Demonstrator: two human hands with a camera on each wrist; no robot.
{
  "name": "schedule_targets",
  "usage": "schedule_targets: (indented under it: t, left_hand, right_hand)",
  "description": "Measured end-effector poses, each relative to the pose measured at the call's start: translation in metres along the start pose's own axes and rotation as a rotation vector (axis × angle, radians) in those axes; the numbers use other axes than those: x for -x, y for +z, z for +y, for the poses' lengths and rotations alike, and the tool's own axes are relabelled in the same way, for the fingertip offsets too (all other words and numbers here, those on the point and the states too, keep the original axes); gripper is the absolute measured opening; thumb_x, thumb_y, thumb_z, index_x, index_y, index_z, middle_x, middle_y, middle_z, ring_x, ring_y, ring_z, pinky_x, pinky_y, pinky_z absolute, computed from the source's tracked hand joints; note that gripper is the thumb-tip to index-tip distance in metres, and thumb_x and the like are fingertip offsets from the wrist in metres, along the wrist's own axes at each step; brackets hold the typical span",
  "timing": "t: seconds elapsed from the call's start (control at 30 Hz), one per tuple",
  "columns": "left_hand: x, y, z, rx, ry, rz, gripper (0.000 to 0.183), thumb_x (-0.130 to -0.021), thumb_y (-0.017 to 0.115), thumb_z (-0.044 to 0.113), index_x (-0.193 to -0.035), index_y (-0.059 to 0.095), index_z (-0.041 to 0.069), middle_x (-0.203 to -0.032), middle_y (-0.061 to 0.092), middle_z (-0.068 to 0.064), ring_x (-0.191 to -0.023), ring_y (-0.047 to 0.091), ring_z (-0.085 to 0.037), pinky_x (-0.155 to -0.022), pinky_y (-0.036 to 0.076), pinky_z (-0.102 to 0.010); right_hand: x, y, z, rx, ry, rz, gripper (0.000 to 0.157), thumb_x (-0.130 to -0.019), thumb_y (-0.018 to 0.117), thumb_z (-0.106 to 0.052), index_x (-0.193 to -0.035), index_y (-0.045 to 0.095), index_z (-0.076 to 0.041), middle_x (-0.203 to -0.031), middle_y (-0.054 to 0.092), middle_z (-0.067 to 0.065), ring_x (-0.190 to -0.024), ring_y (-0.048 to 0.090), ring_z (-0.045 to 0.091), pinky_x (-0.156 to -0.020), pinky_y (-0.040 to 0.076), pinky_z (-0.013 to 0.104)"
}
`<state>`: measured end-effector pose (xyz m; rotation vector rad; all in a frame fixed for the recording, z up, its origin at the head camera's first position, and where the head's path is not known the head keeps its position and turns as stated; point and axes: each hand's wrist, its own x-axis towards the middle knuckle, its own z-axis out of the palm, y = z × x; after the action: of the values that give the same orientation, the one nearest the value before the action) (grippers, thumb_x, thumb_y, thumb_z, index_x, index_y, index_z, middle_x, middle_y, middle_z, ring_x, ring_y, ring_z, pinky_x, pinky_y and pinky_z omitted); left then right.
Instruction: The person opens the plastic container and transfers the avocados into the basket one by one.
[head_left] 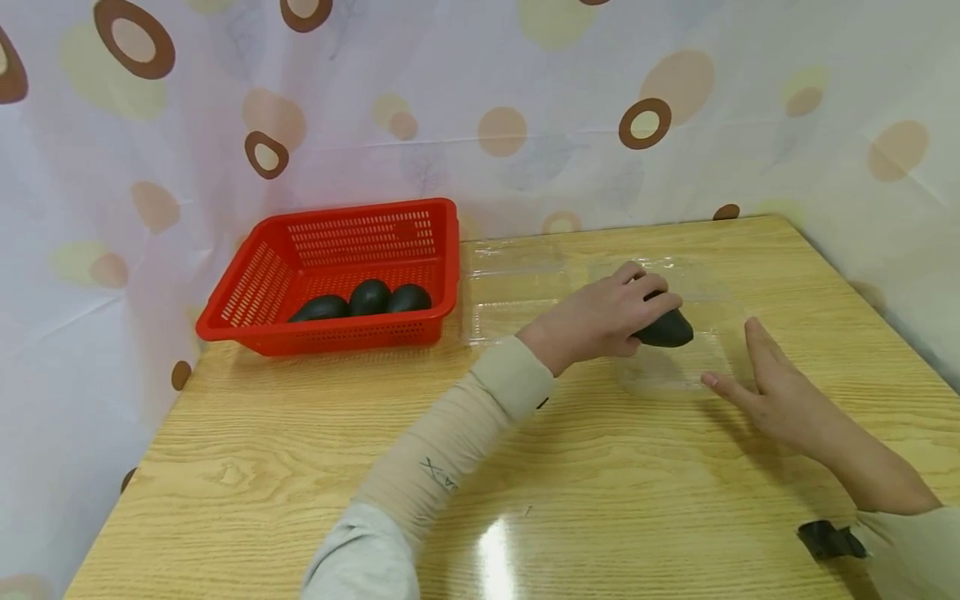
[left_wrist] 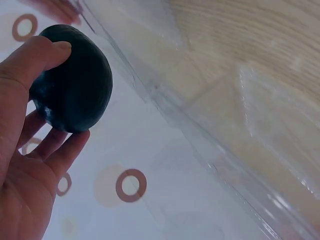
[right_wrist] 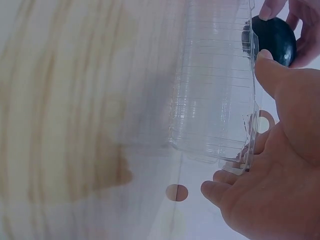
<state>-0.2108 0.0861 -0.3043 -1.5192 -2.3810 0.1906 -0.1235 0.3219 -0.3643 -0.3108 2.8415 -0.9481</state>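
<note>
In the head view my left hand [head_left: 600, 315] grips a dark green, nearly black avocado [head_left: 667, 330] over a clear plastic clamshell box [head_left: 667, 372]. The left wrist view shows the thumb on top of this avocado [left_wrist: 77, 85] and fingertips beneath it. My right hand [head_left: 783, 404] is at the right side of the box, its thumb and fingers spread and fairly straight. Seen from the right wrist, the box's ribbed wall [right_wrist: 215, 95] stands beside the right hand [right_wrist: 280, 155], with the thumb tip right at the rim and fingers by the lower corner.
A red plastic basket [head_left: 255, 342] stands at the back left, holding several more dark avocados [head_left: 369, 297]. Between basket and box lies another clear plastic section [head_left: 517, 287]. Behind the wooden table [head_left: 300, 467] hangs a patterned curtain [head_left: 450, 83].
</note>
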Motion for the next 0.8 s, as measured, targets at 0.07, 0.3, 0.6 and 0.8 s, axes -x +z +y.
schedule_targets:
  t: [0.07,0.3,0.6,0.8]
  left_hand:
    - [0.005,-0.001,-0.006,0.012,-0.020,0.022,0.048,-0.080,0.060,0.027,-0.124,0.043,0.019,-0.124,0.046,0.000,-0.114,0.042,-0.021,-0.097,0.037,-0.026]
    - [0.016,-0.005,-0.021,0.047,-0.062,0.042,0.049,-0.079,0.060,0.028,-0.124,0.043,0.018,-0.124,0.047,0.001,-0.114,0.041,-0.020,-0.097,0.037,-0.025]
    - [0.035,-0.012,-0.036,0.124,-0.146,0.049,0.053,-0.079,0.061,0.028,-0.128,0.041,0.019,-0.127,0.045,0.003,-0.118,0.035,-0.016,-0.094,0.040,-0.023]
    - [0.048,-0.013,-0.045,0.131,-0.188,0.073,0.053,-0.079,0.062,0.029,-0.127,0.043,0.019,-0.126,0.046,0.003,-0.117,0.036,-0.015,-0.096,0.038,-0.021]
  right_hand:
    - [0.000,-0.001,0.000,0.000,0.005,0.000,0.090,-0.092,0.044,-0.040,-0.136,-0.025,-0.004,-0.143,-0.027,0.019,-0.131,-0.017,0.043,-0.101,-0.001,0.063]
    - [-0.001,-0.002,0.001,0.001,0.007,0.001,0.090,-0.092,0.044,-0.040,-0.136,-0.025,-0.003,-0.143,-0.026,0.020,-0.131,-0.017,0.043,-0.102,-0.002,0.063]
    - [-0.001,0.000,0.001,0.010,0.012,-0.004,0.090,-0.092,0.043,-0.040,-0.135,-0.026,-0.003,-0.142,-0.027,0.019,-0.131,-0.018,0.042,-0.102,-0.004,0.062]
    - [-0.001,0.000,0.001,0.005,0.004,-0.011,0.089,-0.092,0.043,-0.040,-0.135,-0.027,-0.004,-0.142,-0.028,0.018,-0.131,-0.020,0.042,-0.102,-0.005,0.062]
